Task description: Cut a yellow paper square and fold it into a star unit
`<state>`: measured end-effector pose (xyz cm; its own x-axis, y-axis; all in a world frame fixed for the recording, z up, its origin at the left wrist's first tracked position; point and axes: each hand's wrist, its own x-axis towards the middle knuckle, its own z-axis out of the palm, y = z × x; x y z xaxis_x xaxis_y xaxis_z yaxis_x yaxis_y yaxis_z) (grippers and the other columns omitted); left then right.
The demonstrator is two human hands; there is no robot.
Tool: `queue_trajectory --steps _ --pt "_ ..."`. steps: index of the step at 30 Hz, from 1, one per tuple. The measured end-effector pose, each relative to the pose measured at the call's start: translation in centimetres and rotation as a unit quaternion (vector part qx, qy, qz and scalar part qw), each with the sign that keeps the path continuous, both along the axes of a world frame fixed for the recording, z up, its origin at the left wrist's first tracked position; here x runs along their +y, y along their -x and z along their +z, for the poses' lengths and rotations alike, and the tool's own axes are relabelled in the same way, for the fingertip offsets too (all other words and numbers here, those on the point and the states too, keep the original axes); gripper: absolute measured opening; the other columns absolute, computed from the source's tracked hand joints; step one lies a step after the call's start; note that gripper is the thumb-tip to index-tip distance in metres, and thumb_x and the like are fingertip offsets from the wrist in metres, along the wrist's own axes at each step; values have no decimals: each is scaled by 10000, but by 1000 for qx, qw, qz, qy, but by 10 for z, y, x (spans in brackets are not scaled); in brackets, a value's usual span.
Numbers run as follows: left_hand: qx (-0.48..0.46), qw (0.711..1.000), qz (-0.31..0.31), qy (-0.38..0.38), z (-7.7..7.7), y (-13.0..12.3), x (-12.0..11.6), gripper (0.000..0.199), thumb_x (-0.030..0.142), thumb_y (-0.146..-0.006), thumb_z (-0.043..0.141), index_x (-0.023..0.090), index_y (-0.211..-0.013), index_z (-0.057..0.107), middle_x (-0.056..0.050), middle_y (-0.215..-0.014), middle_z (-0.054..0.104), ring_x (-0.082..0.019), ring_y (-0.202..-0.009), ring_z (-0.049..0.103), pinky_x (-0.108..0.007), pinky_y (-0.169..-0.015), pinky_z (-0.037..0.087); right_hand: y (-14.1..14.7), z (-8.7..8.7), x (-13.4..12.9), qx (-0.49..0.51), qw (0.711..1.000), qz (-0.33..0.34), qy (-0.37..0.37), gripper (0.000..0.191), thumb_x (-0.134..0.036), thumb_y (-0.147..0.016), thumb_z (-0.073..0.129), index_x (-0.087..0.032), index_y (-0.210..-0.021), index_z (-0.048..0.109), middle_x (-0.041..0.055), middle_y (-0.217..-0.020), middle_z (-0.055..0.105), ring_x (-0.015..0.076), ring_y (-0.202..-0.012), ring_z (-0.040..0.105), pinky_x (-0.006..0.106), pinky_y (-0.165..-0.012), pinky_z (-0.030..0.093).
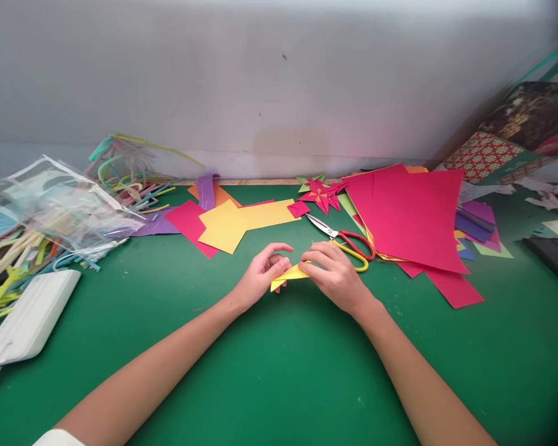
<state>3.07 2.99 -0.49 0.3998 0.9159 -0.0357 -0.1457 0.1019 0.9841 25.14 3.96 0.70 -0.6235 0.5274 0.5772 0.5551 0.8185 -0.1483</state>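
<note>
A small folded yellow paper (292, 274) is held between my two hands above the green table. My left hand (265, 272) pinches its left end between thumb and fingers. The fingers of my right hand (332, 272) close on its right end, hiding that part. Just beyond my right hand lie scissors (330, 231) with red and yellow handles, blades pointing up and left. A small red folded square (298, 209) is near the blade tips, and a red paper star (323, 193) lies behind it.
Red sheets (409, 217) are stacked at the right, yellow paper pieces (225, 226) behind my left hand. A white device (32, 316), coloured strips (13, 266) and a clear plastic bag (60, 204) occupy the left. A patterned box (488, 155) stands at the back right.
</note>
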Motion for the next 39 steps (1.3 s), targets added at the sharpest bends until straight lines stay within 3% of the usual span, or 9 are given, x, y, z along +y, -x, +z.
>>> queue_trajectory --steps 7,10,12,14,18,23,31,35,39 --pt "16 999 29 -21 -5 -1 3 424 358 -915 713 189 -1280 578 -13 -844 611 -128 -718 565 -209 -589 479 5 1 -2 172 978 -59 99 370 -117 -1026 486 -285 -1300 668 96 -1350 677 277 -1298 571 512 -1118 444" --pt "27 997 71 -29 -5 -2 3 427 354 -914 707 174 -1281 582 -17 -855 615 -133 -741 570 -215 -616 487 16 -3 -5 362 877 -123 292 354 -330 -1040 532 -275 -1381 608 103 -1226 720 274 -1142 666 455 -985 540" --pt "43 995 77 -43 -5 -2 1 469 352 -916 702 185 -1327 550 -13 -863 619 -136 -755 583 -221 -644 496 24 -8 -7 420 780 -89 455 376 -509 -1009 553 -246 -1245 682 79 -993 757 260 -912 716 386 -786 586" --pt "71 993 71 -66 -5 -2 -1 487 351 -924 690 202 -1359 528 -15 -878 630 -145 -778 605 -235 -683 507 30 -14 -8 438 730 -65 521 378 -564 -921 666 -217 -1056 727 59 -896 735 238 -800 690 329 -676 555" --pt "138 984 59 -98 -3 -4 -7 412 324 -954 640 218 -1341 544 -12 -857 649 -158 -785 624 -257 -718 502 33 -20 -11 425 753 -93 493 335 -483 -846 775 -200 -732 639 -12 -675 590 163 -622 552 276 -578 435" --pt "190 975 43 -109 3 -5 -8 237 312 -982 579 207 -1193 607 0 -817 648 -157 -750 608 -260 -684 465 30 -18 -9 418 773 -105 466 335 -437 -860 762 -202 -691 593 -23 -653 524 149 -604 476 284 -570 364" --pt "239 963 2 -127 6 -5 -8 115 246 -970 551 194 -927 645 1 -781 653 -155 -725 599 -262 -673 438 -2 -8 12 528 726 -161 410 336 -437 -766 851 -195 -711 624 -27 -667 551 137 -614 469 273 -582 361" --pt "228 966 43 -113 9 -5 -8 200 339 -1020 490 196 -1012 629 4 -773 608 -154 -704 557 -267 -661 424 -5 -2 11 475 722 -112 491 357 -450 -731 875 -197 -701 624 -28 -665 566 140 -614 485 270 -580 368" --pt "248 956 0 -155 11 -5 -9 235 382 -1004 529 190 -910 626 5 -780 591 -147 -696 507 -263 -640 386 11 0 1 394 741 -59 540 350 -483 -800 807 -197 -704 628 -24 -663 565 145 -611 482 273 -577 370"
